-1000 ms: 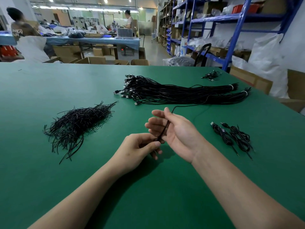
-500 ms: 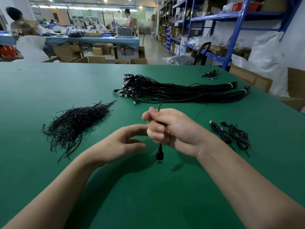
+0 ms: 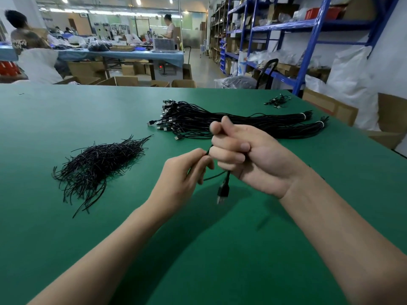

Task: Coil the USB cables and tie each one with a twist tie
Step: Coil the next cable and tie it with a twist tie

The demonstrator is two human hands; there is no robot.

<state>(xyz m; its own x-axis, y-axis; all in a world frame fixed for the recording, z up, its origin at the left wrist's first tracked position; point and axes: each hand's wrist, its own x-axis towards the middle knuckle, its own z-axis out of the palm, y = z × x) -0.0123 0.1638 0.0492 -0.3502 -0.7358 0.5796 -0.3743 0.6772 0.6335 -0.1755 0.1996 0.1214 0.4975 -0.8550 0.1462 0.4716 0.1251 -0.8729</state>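
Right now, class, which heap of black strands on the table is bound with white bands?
The long USB cable bundle, with plugs at its left end and white bands near its right end. The twist-tie pile at far left lies loose, unbanded.

A green work table (image 3: 66, 227) fills the lower frame. Beyond its far edge, centre, open cardboard boxes (image 3: 123, 81) stand on the floor. Upper left: a long table with a blue cover (image 3: 136, 55), a seated person (image 3: 26, 38) with back to the camera, and a white sack (image 3: 39, 64) beside that person. Top centre: a second person (image 3: 170, 29) stands behind the blue table. Upper right: blue metal shelving (image 3: 308, 51) loaded with boxes and bags, with a red bin (image 3: 319, 13) on the top level. Right edge: large white sacks (image 3: 352, 84) resting over further cardboard boxes (image 3: 343, 111). Ceiling lights (image 3: 138, 1) are on.
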